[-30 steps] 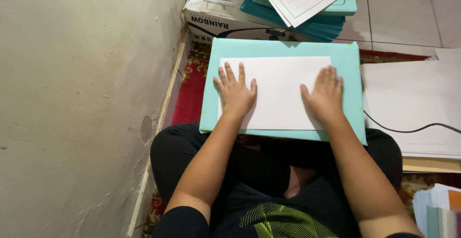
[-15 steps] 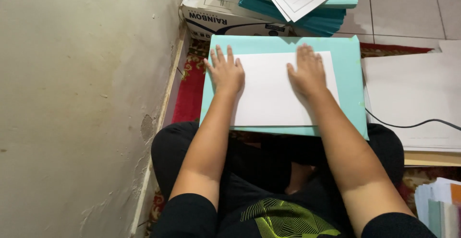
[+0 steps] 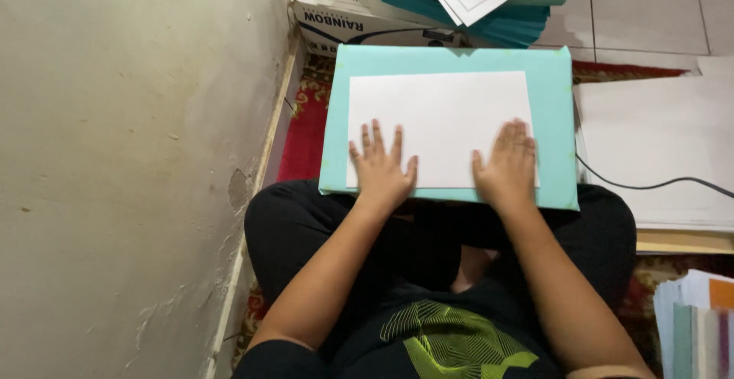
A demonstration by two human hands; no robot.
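Both the left hand (image 3: 380, 171) and right hand (image 3: 506, 166) are pressing spread-fingered, grip flat, on the white rectangular paper sheet (image 3: 440, 115) atop the turquoise wrapped book (image 3: 550, 119); even pressure probably smooths best.

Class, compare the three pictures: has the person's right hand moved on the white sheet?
Yes. The right hand has slid back toward the person, from the far part of the white sheet to its near edge, over the turquoise folder.
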